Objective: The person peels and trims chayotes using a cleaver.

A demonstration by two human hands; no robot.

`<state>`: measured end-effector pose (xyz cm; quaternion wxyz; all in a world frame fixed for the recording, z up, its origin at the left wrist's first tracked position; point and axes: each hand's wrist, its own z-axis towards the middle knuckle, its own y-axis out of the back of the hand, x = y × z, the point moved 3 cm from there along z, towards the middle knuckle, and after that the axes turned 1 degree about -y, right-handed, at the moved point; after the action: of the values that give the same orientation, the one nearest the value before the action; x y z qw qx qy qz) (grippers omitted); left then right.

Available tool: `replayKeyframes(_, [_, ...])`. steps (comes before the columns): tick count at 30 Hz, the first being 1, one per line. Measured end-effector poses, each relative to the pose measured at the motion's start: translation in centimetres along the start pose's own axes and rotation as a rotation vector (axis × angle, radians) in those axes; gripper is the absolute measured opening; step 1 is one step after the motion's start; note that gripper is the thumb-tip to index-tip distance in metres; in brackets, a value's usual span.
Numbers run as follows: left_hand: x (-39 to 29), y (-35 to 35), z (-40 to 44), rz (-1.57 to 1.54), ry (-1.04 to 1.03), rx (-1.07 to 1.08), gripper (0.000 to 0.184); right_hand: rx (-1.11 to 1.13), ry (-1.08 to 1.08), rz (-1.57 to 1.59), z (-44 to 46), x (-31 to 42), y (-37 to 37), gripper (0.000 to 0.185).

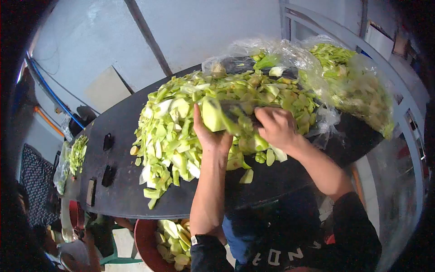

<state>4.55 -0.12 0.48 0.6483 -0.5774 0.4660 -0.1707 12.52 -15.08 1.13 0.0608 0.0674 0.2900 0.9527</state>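
My left hand [213,139] is wrapped from below around a large, pale green peeled fruit [211,114], its thumb up along the left side. In my right hand [277,127] is a knife, fingers closed round its handle; the dark blade [238,110] is smeared by motion and lies against the fruit's right side. A green strip hangs by the blade, too blurred to tell whether it is cut free. Beneath both hands spreads a wide heap of green slices and peelings [174,131].
The heap lies on a dark oval table [122,190]. Clear plastic bags of green strips [349,86] lie at the right edge. A red tub [147,245] with pale pieces stands below the front edge. Small black objects [108,176] sit on the left. Another person's arm [93,249] shows lower left.
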Motion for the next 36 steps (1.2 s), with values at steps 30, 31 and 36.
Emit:
replayKeyframes(30, [0.4,0.1,0.9,0.117,0.002,0.224,0.042,0.149,-0.340,0.033,0.1,-2.8,-0.1,0.022])
replayKeyframes(31, [0.4,0.6,1.3,0.128,0.023,0.229,0.042,0.153,-0.338,0.037,0.1,-2.6,0.0,0.022])
replayKeyframes(36, [0.7,1.0,1.1,0.114,0.063,0.209,0.042,-0.018,0.064,0.060,0.2,-0.2,-0.1,0.028])
